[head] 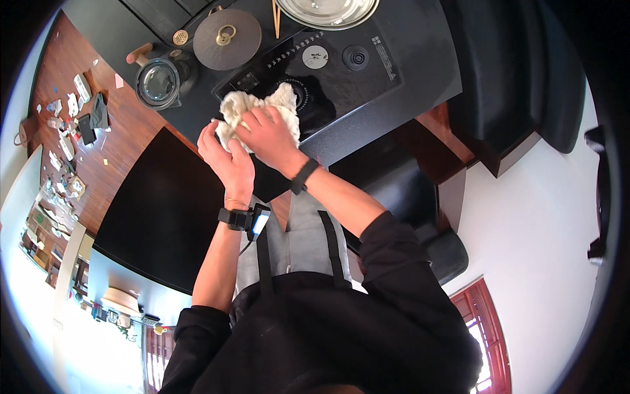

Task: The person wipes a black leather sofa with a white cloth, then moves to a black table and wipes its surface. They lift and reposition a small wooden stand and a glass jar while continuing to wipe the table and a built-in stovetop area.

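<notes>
A crumpled cream cloth [285, 103] lies bunched at the near left part of a black glass hob [364, 79] with printed markings. My right hand [268, 135] presses on the cloth, its fingers curled into the folds. Beside it, my left hand [224, 157] touches the cloth's near left edge with bent fingers; its grip is partly hidden. A dark wet-looking patch shows on the hob just right of the cloth. On the hob are also a round white disc [315, 57] and a round dark knob-like piece [355, 57].
A glass jug [158, 83] with a wooden handle and a dark round lid [227, 39] stand beyond the hob's left side. Chopsticks [276, 18] and a steel pan [329, 11] are at the far edge. Black leather seats [389, 162] flank the table; scattered items litter the wooden floor [113, 143].
</notes>
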Available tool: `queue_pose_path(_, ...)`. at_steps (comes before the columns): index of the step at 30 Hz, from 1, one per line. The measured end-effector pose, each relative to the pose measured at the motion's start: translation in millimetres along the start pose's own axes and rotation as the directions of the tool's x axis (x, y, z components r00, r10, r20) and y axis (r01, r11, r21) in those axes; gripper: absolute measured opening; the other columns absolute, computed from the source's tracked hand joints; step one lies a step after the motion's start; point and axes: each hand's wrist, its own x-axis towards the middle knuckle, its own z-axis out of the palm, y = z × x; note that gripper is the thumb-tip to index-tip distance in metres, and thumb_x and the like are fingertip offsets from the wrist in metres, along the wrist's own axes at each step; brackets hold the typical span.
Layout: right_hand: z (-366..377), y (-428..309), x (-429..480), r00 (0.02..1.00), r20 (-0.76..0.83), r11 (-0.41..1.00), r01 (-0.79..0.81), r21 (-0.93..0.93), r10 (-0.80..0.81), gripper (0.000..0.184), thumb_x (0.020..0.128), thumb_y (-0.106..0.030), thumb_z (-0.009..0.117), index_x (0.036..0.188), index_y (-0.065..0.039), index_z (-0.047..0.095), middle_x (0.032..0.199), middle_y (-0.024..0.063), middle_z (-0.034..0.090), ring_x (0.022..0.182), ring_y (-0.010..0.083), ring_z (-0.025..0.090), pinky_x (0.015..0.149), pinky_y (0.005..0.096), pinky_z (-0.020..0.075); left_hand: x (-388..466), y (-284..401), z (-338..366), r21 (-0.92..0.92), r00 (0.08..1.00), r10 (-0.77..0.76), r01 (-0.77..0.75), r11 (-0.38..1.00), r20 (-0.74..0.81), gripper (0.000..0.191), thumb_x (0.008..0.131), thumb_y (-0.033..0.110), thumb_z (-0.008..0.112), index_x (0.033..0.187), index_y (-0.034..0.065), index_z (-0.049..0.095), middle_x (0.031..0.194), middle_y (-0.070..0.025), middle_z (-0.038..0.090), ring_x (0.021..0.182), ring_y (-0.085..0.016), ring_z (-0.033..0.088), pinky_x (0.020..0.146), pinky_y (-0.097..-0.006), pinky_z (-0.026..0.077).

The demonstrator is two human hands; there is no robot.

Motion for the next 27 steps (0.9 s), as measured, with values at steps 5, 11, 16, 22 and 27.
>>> queue_pose_path(5,-17,34,-64,0.994,0.094,0.993,0.049,0.104,-0.059,0.023,0.072,-0.014,0.073,0.093,-0.018,0.067,0.108,0.0017,0.060,0.111,0.0242,0.057,0.100,0.0462,0.0423,6,8,5,-0.063,0.999,0.022,-0.019,0.998,0.050,0.040,0.089,0.003,0.051,0.127,-0.0044,0.058,0.135,-0.0204,0.055,0.129,-0.037,0.050,0.113,-0.0452,0.038)
queue_pose_path(11,-70,112,-73,0.963,-0.147,0.974,-0.224,0.015,0.224,0.038,0.062,-0.009,0.077,0.098,-0.017,0.072,0.113,0.0058,0.060,0.113,0.0303,0.056,0.096,0.0515,0.0401,0,6,17,-0.025,0.985,0.029,-0.025,0.999,0.171,0.040,0.088,0.003,0.053,0.127,-0.0019,0.061,0.131,-0.0194,0.059,0.128,-0.036,0.052,0.111,-0.0444,0.041)
queue_pose_path(16,-62,119,-72,0.872,-0.131,0.873,-0.483,-0.075,0.471,0.040,0.062,-0.008,0.076,0.102,-0.016,0.070,0.114,0.0062,0.058,0.112,0.0321,0.054,0.096,0.0507,0.0391,-10,-4,28,0.138,0.977,-0.027,-0.003,0.990,0.213,0.049,0.087,0.005,0.055,0.136,-0.0018,0.059,0.127,-0.0194,0.059,0.121,-0.037,0.053,0.107,-0.0462,0.043)
queue_pose_path(22,-30,51,-77,0.916,-0.103,0.919,-0.393,-0.041,0.388,0.028,0.068,-0.008,0.070,0.095,-0.016,0.066,0.112,0.0066,0.057,0.111,0.0316,0.054,0.094,0.0517,0.0396,-25,-10,25,0.241,0.980,-0.070,0.024,0.970,0.185,0.055,0.088,0.006,0.054,0.142,-0.0006,0.058,0.113,-0.0160,0.057,0.108,-0.031,0.053,0.099,-0.0418,0.044)
queue_pose_path(27,-19,20,-83,0.997,-0.011,0.995,-0.075,-0.067,0.074,0.005,0.082,-0.020,0.065,0.085,-0.016,0.065,0.106,0.0036,0.060,0.110,0.0246,0.057,0.099,0.0478,0.0418,-28,-7,19,0.236,0.976,0.032,-0.084,0.968,0.216,0.055,0.084,0.003,0.056,0.138,0.0050,0.066,0.111,-0.0159,0.059,0.105,-0.035,0.053,0.097,-0.0471,0.043)
